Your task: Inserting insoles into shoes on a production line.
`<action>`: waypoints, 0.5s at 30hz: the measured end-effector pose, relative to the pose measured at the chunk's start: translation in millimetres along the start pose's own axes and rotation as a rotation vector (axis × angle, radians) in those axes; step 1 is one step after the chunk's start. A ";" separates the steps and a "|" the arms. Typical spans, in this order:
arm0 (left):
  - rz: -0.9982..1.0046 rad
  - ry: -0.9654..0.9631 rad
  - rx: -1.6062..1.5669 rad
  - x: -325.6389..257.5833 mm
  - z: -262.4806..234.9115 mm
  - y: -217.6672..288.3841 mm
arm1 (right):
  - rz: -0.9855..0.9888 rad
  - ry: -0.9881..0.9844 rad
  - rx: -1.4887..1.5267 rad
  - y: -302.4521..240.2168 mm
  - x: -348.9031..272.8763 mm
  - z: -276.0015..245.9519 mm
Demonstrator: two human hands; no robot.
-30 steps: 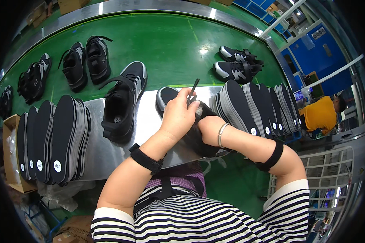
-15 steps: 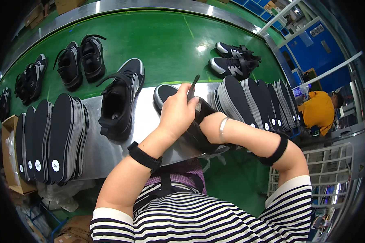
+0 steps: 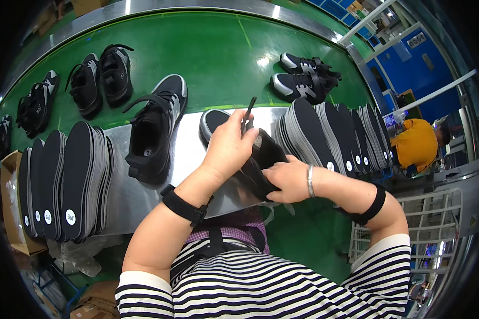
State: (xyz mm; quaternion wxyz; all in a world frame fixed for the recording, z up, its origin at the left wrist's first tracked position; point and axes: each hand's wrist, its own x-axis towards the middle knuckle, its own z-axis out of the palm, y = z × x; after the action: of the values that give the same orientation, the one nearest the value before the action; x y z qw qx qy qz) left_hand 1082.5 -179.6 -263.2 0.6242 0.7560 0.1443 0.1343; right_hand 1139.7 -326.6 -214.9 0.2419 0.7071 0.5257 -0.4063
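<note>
A black sneaker with a silver-edged toe [image 3: 253, 178] lies toe-away on the steel ledge [image 3: 189, 154] in front of me. My left hand [image 3: 231, 143] pinches its raised tongue or strap, a dark strip standing up past the fingers. At the heel end, my right hand [image 3: 288, 181] grips the shoe's collar, fingers on the rim. The shoe's opening shows between both hands; its inside is mostly dark. Left of it stands a similar sneaker [image 3: 157, 125], its strap loose and sticking out, touched by neither hand.
Stacks of black-and-grey insoles stand left [image 3: 82, 181] and right [image 3: 303, 133] on the ledge. More sneakers rest on the green surface [image 3: 207, 58], such as a pair [image 3: 306, 80] at far right. An open carton [image 3: 16, 196] is at far left. A person in yellow [image 3: 418, 143] is at right.
My right hand has come out of the shoe's opening and moved back to grip its heel. My left hand stays on the tongue or strap. The sneakers on the green surface have shifted slightly left.
</note>
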 end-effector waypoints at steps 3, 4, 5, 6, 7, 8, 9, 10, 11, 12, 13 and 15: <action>-0.034 -0.037 -0.045 2.9 1.5 -2.9 | -0.118 0.621 -0.102 -2.6 1.6 2.3; -0.059 -0.053 -0.071 3.8 2.1 -4.5 | -0.070 0.426 -0.093 -2.5 3.6 1.3; -0.066 -0.057 -0.068 5.2 3.0 -5.7 | -0.009 0.254 -0.092 -2.0 5.5 -0.6; -0.062 -0.063 -0.145 6.6 4.0 -7.1 | -0.001 0.217 -0.071 -1.2 7.6 -2.6; -0.077 -0.066 -0.217 7.4 5.1 -7.9 | 0.023 0.172 -0.073 0.3 7.1 -4.5; -0.056 -0.074 -0.222 7.9 5.9 -8.7 | -0.014 0.219 -0.047 1.5 6.7 -5.8; -0.096 -0.086 -0.238 8.6 6.0 -8.8 | -0.047 0.247 -0.020 2.9 3.8 -6.8; -0.134 -0.100 -0.276 9.5 6.1 -8.6 | -0.047 0.273 -0.036 4.3 0.3 -7.2; -0.101 -0.086 -0.226 9.3 5.9 -8.0 | -0.039 0.314 0.025 4.5 -4.6 -6.1; -0.078 -0.090 -0.213 9.5 5.4 -7.0 | -0.049 0.373 0.080 5.7 -8.3 -6.0; -0.113 -0.097 -0.216 9.4 5.5 -5.9 | -0.155 0.777 0.098 4.7 -11.5 -3.5; -0.107 -0.133 -0.216 9.9 6.7 -2.9 | -0.095 1.272 -0.101 5.4 -12.2 -2.3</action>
State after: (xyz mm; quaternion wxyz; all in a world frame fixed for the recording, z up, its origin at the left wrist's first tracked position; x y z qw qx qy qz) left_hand 1094.1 -181.4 -267.0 0.7163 0.6830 0.1274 0.0653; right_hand 1144.0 -333.3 -204.1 -0.1030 0.7736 0.6159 0.1077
